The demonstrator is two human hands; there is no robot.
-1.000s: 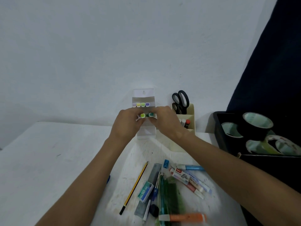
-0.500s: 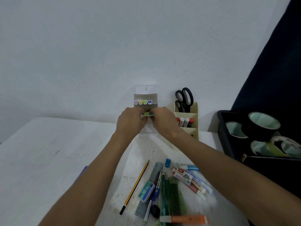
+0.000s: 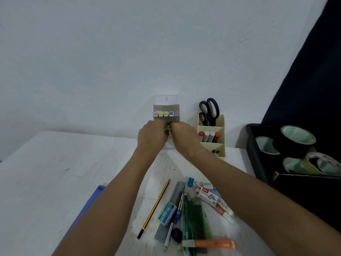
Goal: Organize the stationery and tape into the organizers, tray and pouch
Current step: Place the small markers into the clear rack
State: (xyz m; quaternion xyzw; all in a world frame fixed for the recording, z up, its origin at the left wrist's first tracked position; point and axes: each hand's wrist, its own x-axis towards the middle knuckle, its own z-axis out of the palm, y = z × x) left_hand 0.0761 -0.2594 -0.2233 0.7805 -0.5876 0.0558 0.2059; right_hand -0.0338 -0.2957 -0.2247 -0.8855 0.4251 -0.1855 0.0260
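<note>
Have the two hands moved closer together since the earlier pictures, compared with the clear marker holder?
Yes. The left hand and right hand now almost touch in front of the holder, hiding most of the lower markers.

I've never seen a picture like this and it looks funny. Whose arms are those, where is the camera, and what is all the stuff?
No machine here: the arms belong to a person wearing a camera on their head, so you see what they see, looking down at a white table.

The left hand and right hand meet at a clear organizer against the wall and pinch small markers between them. Four coloured markers already sit in its back row.

Beside it, a cream organizer holds scissors. A black tray on the right holds tape rolls.

Still waiting nearby: a pencil, a green ruler, staple boxes and an orange marker.
</note>
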